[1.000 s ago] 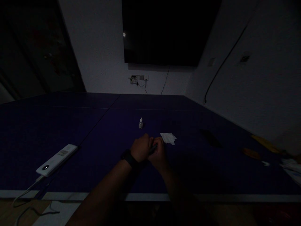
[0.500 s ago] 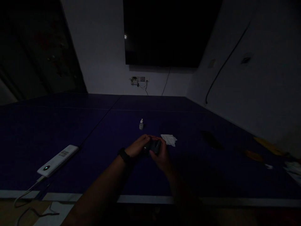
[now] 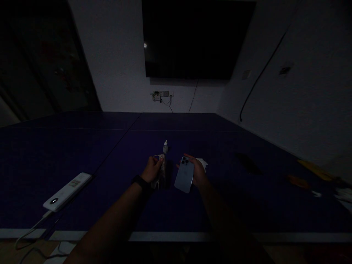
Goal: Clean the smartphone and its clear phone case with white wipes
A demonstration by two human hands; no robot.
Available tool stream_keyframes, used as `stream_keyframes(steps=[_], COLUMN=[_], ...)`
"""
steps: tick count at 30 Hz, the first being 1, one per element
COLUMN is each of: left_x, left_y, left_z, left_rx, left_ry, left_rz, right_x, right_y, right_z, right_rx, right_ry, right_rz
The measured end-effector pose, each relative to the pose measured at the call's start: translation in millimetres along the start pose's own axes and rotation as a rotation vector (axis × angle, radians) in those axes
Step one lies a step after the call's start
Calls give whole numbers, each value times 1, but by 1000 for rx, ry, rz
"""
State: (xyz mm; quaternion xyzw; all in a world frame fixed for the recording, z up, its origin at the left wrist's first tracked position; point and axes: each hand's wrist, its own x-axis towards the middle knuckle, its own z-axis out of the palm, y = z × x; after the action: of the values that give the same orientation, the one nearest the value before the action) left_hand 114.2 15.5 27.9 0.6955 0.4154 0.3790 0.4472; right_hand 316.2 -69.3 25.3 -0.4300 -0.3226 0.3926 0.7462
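My right hand is closed around the edge of a pale blue smartphone, whose back with its camera cluster faces me. In my left hand is a phone case, gripped between thumb and fingers and held on edge; its pattern is hard to make out in the dim light. The phone and the case are apart. Just beyond my left hand stands a small clear dropper bottle with a white top. A crumpled white tissue lies partly behind my right hand.
A white power bank with a cable lies on the blue table at left. To the right are a dark flat object, an orange item and a yellow item. A large screen hangs on the wall.
My hands were together around a dark object. Now they are apart, the phone in my right hand and the case in my left. The phone's back has come into view.
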Motion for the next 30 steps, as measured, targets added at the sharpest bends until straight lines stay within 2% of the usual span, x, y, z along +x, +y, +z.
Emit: stream_keyframes(steps=[3, 7, 13, 18, 25, 30], left_x=[2, 4, -1, -11, -13, -11], left_y=[-12, -21, -24, -22, -24, -29], left_z=[-1, -4, -1, 6, 9, 6], left_rx=[115, 310, 648, 868, 992, 981], left_ry=[20, 36, 79, 128, 160, 178], left_rz=[-40, -47, -10, -1, -39, -60], right_x=[7, 17, 36, 40, 32, 38], right_y=[7, 24, 41, 43, 49, 43], right_z=[-3, -4, -3, 2, 8, 3], right_rx=[-83, -274, -746, -1106, -1373, -1466], right_ry=[-46, -29, 17, -54, -214, -208], right_rz=[73, 94, 29, -62, -186, -214])
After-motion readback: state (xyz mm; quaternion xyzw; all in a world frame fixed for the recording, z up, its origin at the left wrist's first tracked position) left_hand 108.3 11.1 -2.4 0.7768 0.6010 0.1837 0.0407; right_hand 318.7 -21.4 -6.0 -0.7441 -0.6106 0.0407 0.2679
